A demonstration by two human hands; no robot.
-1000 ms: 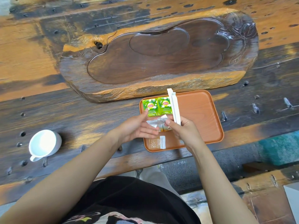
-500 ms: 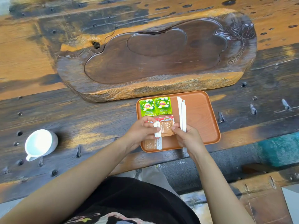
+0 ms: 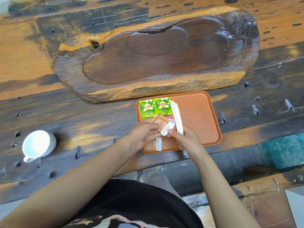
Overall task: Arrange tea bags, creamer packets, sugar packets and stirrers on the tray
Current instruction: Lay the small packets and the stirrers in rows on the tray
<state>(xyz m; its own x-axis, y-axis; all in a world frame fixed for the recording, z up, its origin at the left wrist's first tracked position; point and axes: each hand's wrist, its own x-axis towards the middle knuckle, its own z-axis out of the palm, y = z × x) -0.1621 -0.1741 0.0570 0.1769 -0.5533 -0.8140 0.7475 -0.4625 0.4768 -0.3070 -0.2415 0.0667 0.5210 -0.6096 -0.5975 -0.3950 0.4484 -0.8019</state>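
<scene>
A white ceramic cup is sitting at the near left of the weathered wooden table. A large carved dark wooden slab is lying across the far centre. Just near of it, the orange rectangular tray is holding two green tea bag packets side by side at its far left corner. The left hand and the right hand are together pinching a tan and white sugar packet, tilted above the tray. Another tan packet is lying flat beneath the hands. White paper-wrapped stirrers are lying just right of the tea bags, their near ends touching the right hand.
</scene>
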